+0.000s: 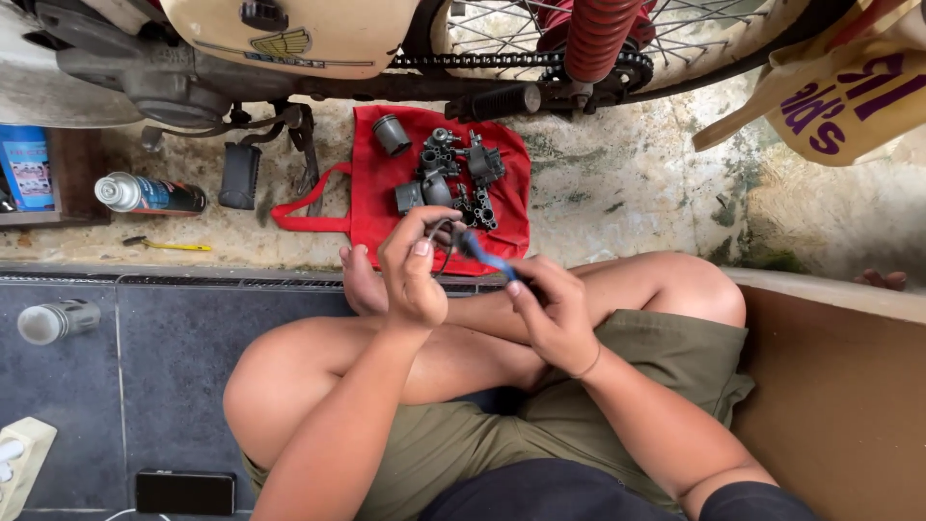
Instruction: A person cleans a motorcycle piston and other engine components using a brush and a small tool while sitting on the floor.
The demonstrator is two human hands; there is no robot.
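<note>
I sit cross-legged on the ground beside a motorcycle. My left hand (415, 270) is curled around a thin black ring-shaped part (446, 234), pinched between thumb and fingers. My right hand (555, 314) grips a small tool with a blue handle (487, 255), whose dark tip meets the ring. Both hands hover above my knees, just in front of a red cloth bag (371, 207) lying flat on the concrete. On that cloth lie several dark grey metal engine parts (449, 178) and a small grey cylinder (392, 135).
The motorcycle's chain and spoked rear wheel (540, 39) with a red spring stand behind the cloth. A spray can (149, 193), a black footrest rubber (239, 176) and a yellow tool (169, 245) lie at left. A phone (184, 492) and a grey can (56, 321) rest on dark tiles.
</note>
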